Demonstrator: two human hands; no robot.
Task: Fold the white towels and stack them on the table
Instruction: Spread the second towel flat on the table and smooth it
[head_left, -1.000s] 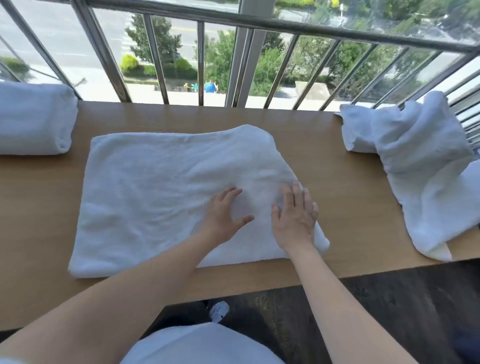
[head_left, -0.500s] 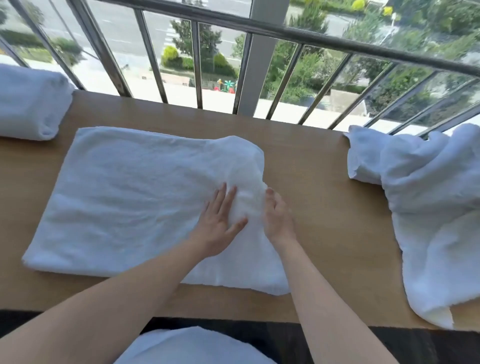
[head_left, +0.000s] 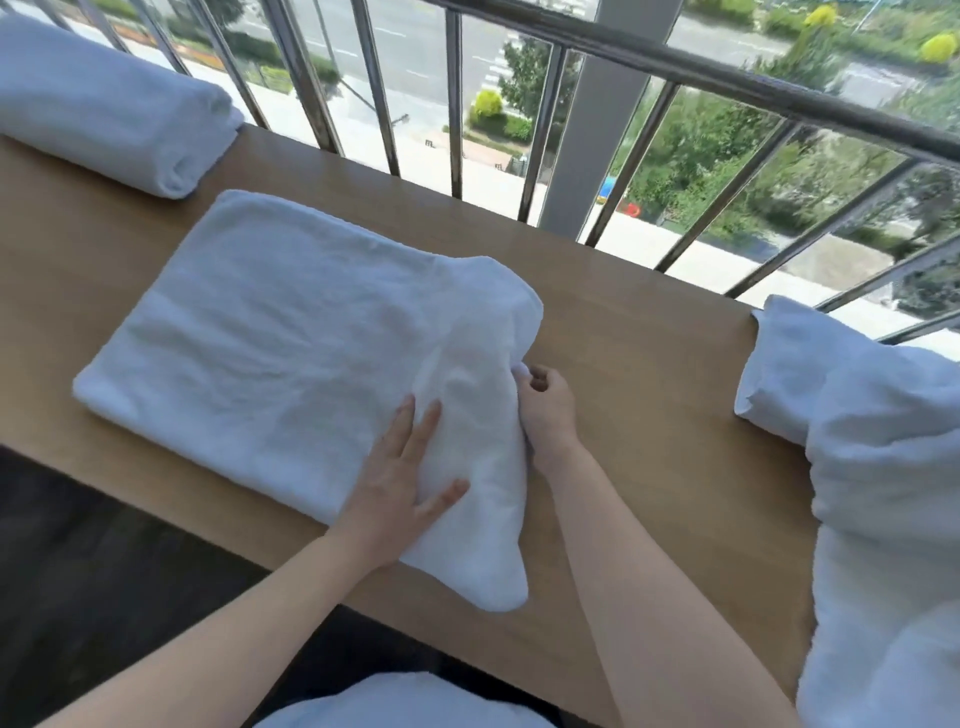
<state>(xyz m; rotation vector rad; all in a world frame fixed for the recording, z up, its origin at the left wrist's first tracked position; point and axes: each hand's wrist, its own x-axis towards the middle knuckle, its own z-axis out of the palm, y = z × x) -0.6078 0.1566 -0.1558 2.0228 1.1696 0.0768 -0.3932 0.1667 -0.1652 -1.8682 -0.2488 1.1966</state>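
A white towel, folded into a broad rectangle, lies on the wooden table. My left hand rests flat on its near right part with fingers spread. My right hand curls its fingers round the towel's right edge, which is bunched up and raised. A folded white towel sits at the far left of the table. A heap of unfolded white towels covers the right end.
A metal railing with upright bars and glass runs along the table's far edge, with a street and trees far below. Dark floor shows beside the table's near edge.
My right hand has gone from lying flat on the towel to gripping its right edge, which now bunches upward. My left hand stays flat on the towel. The view has shifted right.
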